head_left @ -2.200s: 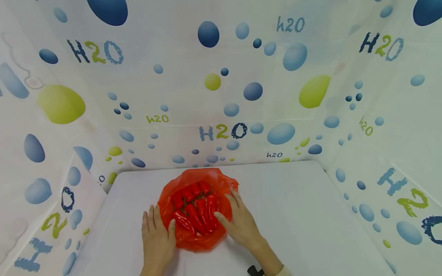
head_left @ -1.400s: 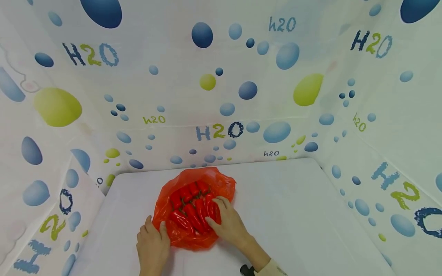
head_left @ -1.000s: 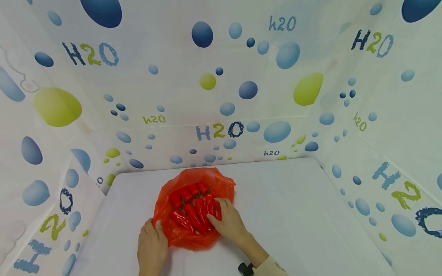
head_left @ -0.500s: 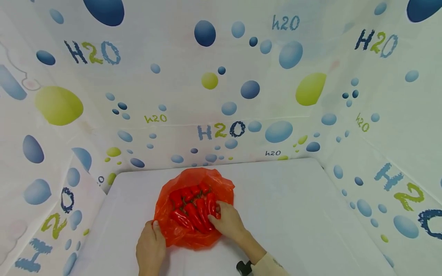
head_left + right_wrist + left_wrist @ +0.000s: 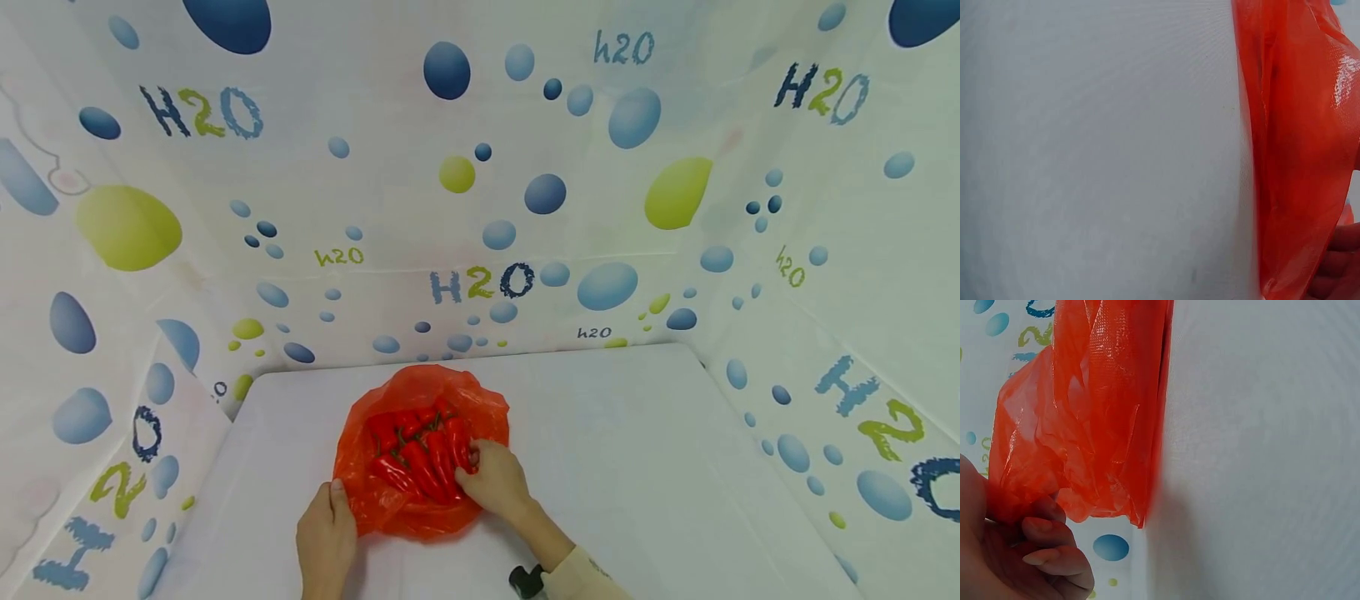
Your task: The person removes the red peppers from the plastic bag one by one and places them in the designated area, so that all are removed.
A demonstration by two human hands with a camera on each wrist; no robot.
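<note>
In the head view, a thin red plastic bag (image 5: pixel 360 508) stands wide open on the white table (image 5: pixel 637 467), its rim spread outward. Several glossy red peppers (image 5: pixel 423 471) with green stems lie inside it. My left hand (image 5: pixel 327 533) pinches the bag's near left edge between thumb and fingers; the left wrist view shows the film (image 5: pixel 1110 425) bunched at the curled fingers. Reaching over the right rim, my right hand (image 5: pixel 501 483) has its fingers curled round the rightmost pepper, partly hidden by them. In the right wrist view the bag's wall (image 5: pixel 1304 156) covers part of that hand (image 5: pixel 1338 265).
A white sheet printed with blue and green drops and H2O lettering forms the back wall (image 5: pixel 390 183) and both sides. A dark wrist device (image 5: pixel 527 581) shows by the right sleeve (image 5: pixel 581 575) at the front.
From lying along the bag's sides, both hands have closed: the left now pinches the bag's edge, and the right has come inward over the rim onto the rightmost pepper, its fingers curling more.
</note>
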